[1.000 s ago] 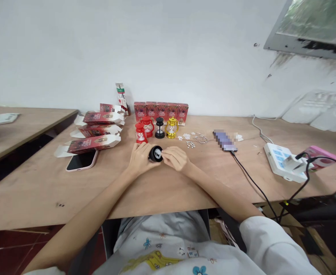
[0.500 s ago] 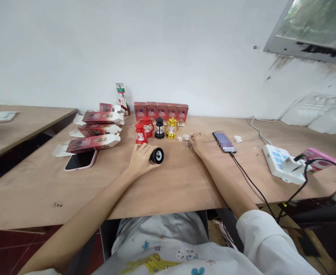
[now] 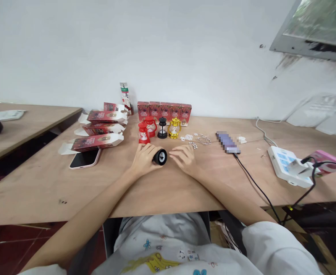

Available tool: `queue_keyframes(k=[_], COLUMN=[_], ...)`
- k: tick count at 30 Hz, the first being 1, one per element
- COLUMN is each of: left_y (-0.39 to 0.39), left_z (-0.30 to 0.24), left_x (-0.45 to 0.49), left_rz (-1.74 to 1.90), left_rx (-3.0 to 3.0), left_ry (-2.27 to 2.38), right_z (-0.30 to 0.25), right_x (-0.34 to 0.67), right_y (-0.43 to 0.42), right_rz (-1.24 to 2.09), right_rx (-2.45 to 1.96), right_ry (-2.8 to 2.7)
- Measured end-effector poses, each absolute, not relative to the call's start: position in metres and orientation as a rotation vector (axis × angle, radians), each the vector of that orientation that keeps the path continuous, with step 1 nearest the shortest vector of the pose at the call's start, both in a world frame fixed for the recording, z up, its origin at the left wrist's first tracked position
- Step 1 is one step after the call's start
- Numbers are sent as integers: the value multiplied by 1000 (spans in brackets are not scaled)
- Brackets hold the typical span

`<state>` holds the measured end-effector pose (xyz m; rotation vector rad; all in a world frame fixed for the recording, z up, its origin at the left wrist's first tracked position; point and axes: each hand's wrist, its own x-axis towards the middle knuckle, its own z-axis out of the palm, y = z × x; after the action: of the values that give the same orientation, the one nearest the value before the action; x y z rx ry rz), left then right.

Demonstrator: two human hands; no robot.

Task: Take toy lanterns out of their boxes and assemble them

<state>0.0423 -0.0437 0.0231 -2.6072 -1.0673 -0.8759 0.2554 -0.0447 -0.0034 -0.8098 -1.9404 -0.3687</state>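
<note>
My left hand (image 3: 145, 158) is wrapped around a small black lantern (image 3: 160, 157), which lies on its side with its round base turned toward me. Just right of that base is my right hand (image 3: 184, 156), its fingers drawn together in a pinch; anything between the fingertips is too small to make out. Behind my hands stand two red lanterns (image 3: 144, 133), another black lantern (image 3: 162, 129) and a gold lantern (image 3: 174, 128). Several button cells (image 3: 193, 145) lie beyond my right hand, near small white pieces (image 3: 188, 137) and thin wire handles (image 3: 204, 139).
Opened red boxes (image 3: 96, 142) lie at the left, over a pink-edged phone (image 3: 84, 158). Closed red boxes (image 3: 165, 110) line up before the wall, beside a bottle (image 3: 126, 100). At the right are a cabled phone (image 3: 228, 143) and a white power strip (image 3: 289, 166).
My right hand has come from the button cells left and nearer to me, beside the lantern's base. The cells and wire handles now show uncovered. My left hand keeps its hold.
</note>
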Motion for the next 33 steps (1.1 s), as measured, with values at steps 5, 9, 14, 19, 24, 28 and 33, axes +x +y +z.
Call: queue_keyframes(k=[5, 9, 14, 19, 24, 28, 33], left_y=[-46, -47, -46, -45, -46, -46, -45], left_z=[22, 19, 14, 13, 16, 17, 16], left_x=[46, 48, 46, 43, 45, 46, 45], left_rz=[-853, -832, -909, -944, -986, -1014, -1006], left_rx=[-2645, -2648, -2601, -2543, -2487, -2487, -2513], left_ry=[-988, -987, -1046, -989, -947, -957, -1000], right_z=[-3, -3, 0, 2, -1, -3, -3], right_x=[240, 241, 238, 236, 237, 236, 237], right_y=[-55, -53, -54, -53, -50, -50, -50], right_rz=[-391, -376, -378, -424, -376, -310, -230], right_rx=[-694, -627, -480, -488, -568, -635, -647], right_ry=[-1936, -1983, -2014, -2001, -2017, -2032, -2025])
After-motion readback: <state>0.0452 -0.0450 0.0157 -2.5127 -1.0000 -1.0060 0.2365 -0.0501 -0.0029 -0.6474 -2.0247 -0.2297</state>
